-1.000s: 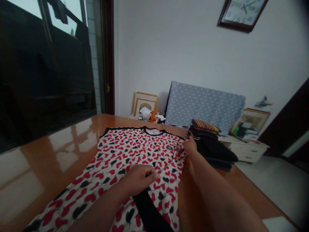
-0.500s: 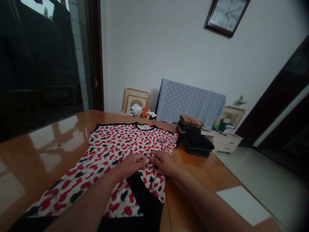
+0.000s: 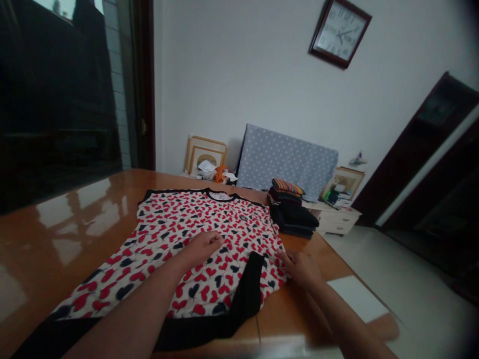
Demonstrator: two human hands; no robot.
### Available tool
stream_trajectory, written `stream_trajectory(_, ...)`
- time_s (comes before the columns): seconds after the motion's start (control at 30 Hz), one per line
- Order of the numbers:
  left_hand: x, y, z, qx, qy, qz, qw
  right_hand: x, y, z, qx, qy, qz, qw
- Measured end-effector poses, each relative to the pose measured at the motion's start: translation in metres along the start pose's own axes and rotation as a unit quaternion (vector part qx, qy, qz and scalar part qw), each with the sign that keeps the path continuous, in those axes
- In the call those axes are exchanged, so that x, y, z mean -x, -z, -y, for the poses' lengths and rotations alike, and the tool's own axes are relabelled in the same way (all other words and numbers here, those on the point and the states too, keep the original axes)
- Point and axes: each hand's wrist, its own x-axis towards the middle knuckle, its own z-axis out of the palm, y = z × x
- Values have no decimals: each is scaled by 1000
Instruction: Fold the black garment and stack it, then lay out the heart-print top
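A long-sleeved shirt (image 3: 160,234) lies spread on the table, its neckline pointing away from me. It is pale, with red and dark heart prints and black trim. My left hand (image 3: 205,245) is a loose fist over the middle of the shirt, and nothing shows in its fingers. At the shirt's right edge, my right hand (image 3: 301,267) pinches the printed fabric between thumb and fingers. Between the hands, a black cuff (image 3: 247,286) lies bent across the lower right of the shirt. My left forearm covers part of the shirt's lower half.
The glossy wooden table (image 3: 75,214) carries a stack of folded clothes (image 3: 295,214) at the far right, with a striped piece on top. A white sheet (image 3: 357,297) lies at the right edge. Beyond stand a polka-dot cloth (image 3: 288,157) and a white cabinet (image 3: 339,221).
My right hand has moved right with the shirt's side fabric, which now spreads wider. The black cuff has swung to lean right. My left hand stays near the middle.
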Motion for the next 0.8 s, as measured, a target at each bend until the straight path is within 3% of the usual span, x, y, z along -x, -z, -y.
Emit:
stream_trajectory(0.17,2,0,-6,-35,-1,-9,999,12,0,20,-105,36,-78,991)
stream_trajectory(0.3,3,-2,-7,-53,-13,-14,998,18,-9,43,-251,88,-44,963)
stream_trajectory(0.43,6,-4,-6,-77,-39,-18,996,26,-11,49,-298,65,-15,952)
stream_trajectory(0.6,9,-5,-8,-133,-59,-35,989,48,-2,30,-339,31,36,940)
stream_trajectory(0.8,12,-8,-17,-255,-89,-37,962,77,15,-12,-266,-44,51,962)
